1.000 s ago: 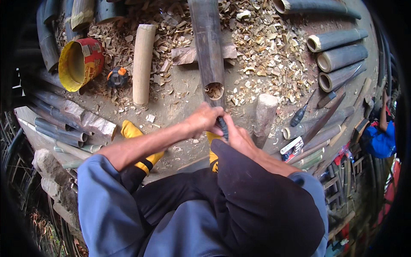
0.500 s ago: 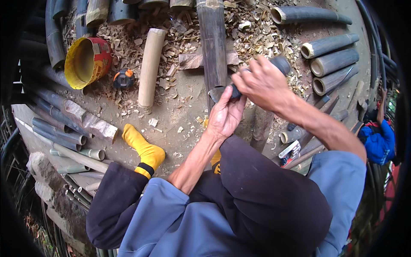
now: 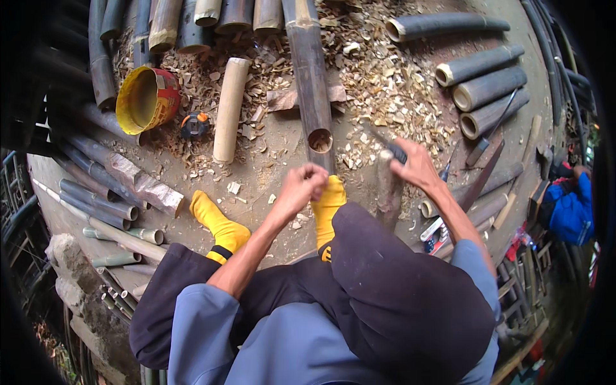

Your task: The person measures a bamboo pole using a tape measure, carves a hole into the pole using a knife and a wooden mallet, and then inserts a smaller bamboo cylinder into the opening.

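Observation:
My right hand (image 3: 417,165) is closed around the dark handle of a knife (image 3: 398,151), whose thin blade points up and left over the wood shavings. My left hand (image 3: 300,187) is curled with its fingers together, beside my foot in a yellow sock (image 3: 330,204); whether anything is inside it is hidden. Straight ahead lies a long dark bamboo tube (image 3: 309,83) with a round open mouth toward me. It rests across a reddish wood block (image 3: 282,99), and its near end reaches my foot. A stout wooden post (image 3: 389,192) stands under the knife hand.
A peeled pale bamboo piece (image 3: 231,112), a tape measure (image 3: 195,125) and a yellow-red bucket (image 3: 146,99) lie to the left. Cut bamboo tubes (image 3: 491,88), a saw (image 3: 482,176) and a screwdriver (image 3: 491,130) lie right. Shavings (image 3: 404,83) cover the ground. Another person (image 3: 572,212) is at far right.
My hands were together on a dark object above the tube's near end. Now they are apart: the left has moved down-left, the right has lowered with the knife, and the tube's mouth shows.

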`<state>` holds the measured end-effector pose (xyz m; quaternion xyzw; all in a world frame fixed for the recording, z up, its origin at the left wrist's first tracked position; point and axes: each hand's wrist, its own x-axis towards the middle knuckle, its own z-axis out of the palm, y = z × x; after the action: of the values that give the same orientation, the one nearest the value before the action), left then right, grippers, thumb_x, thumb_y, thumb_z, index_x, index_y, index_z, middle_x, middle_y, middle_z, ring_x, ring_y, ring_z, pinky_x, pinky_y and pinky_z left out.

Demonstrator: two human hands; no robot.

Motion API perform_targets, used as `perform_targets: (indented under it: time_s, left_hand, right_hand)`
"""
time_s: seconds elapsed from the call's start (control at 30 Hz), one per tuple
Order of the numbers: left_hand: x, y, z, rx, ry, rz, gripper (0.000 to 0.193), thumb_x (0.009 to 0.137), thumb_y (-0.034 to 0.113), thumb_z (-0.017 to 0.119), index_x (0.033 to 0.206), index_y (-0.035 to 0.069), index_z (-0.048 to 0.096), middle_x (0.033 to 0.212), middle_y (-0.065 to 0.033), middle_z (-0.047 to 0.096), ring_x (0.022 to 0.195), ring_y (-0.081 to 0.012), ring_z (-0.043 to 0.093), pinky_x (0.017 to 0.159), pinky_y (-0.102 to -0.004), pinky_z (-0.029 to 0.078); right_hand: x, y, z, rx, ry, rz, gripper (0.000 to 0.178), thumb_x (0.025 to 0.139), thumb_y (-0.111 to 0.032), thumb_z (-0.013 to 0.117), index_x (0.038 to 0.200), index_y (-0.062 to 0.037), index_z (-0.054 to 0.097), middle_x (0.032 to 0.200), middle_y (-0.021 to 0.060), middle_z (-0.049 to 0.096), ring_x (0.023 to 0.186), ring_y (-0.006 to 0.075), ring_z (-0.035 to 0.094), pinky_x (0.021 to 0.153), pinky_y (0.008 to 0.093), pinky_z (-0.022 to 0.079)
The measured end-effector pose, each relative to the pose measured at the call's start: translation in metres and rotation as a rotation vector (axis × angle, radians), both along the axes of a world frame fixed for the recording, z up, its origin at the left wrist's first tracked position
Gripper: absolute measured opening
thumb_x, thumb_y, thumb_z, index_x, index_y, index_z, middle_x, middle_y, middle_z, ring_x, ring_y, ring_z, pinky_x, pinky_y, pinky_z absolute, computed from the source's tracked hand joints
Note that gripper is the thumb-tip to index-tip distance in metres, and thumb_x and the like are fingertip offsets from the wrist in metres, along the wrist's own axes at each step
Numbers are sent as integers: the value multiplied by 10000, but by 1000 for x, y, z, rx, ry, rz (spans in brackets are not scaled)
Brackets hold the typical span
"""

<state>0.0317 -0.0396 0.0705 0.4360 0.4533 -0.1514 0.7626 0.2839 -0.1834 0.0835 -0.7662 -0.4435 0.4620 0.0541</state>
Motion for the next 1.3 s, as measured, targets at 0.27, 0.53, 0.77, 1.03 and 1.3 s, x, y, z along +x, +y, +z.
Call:
perform_targets:
  time_s: [0.27, 0.53, 0.77, 1.03, 1.3]
  left_hand:
    - [10, 14, 15, 229, -118, -169, 238, 852, 206, 587, 988, 10, 598, 818, -25, 610, 676, -84, 559, 614, -215, 473]
    - [-3, -15, 11, 682, -129, -300, 196, 802, 45, 556, 983, 5, 621, 875, -125, 673, 805, -213, 651, 742, -326, 517]
    - [61, -41, 32, 762, -538, -351, 175, 799, -17, 544, 955, 24, 613, 851, -83, 647, 770, -176, 638, 684, -298, 506]
    - [118, -54, 75, 1519, -1044, -866, 746, 682, 132, 688, 1366, 198, 399, 1418, -49, 364, 1353, -231, 290, 1113, -535, 144]
    - [99, 43, 68, 683, -627, 156, 242, 681, 56, 686, 903, 48, 591, 776, -34, 611, 673, -129, 597, 628, -255, 506]
  right_hand:
    - [20, -11, -63, 305, -734, -441, 454, 814, -307, 608, 1164, -35, 504, 1027, 192, 570, 992, 308, 524, 818, 476, 402]
    - [26, -185, -88, -49, -843, -880, 484, 803, -217, 619, 1244, -118, 445, 1153, 202, 506, 1093, 402, 473, 827, 500, 420]
    - [12, -189, -76, -81, -790, -911, 504, 756, -166, 631, 1218, -106, 439, 1048, 223, 561, 972, 377, 565, 814, 465, 445]
    - [-69, -111, 79, 600, -7, -1076, 642, 827, -305, 629, 1342, -27, 366, 1064, 166, 586, 944, 228, 582, 822, 364, 457]
    - [-136, -137, -33, 258, -552, -666, 907, 724, -210, 732, 1452, -127, 197, 1142, 223, 522, 1043, 334, 516, 903, 418, 412]
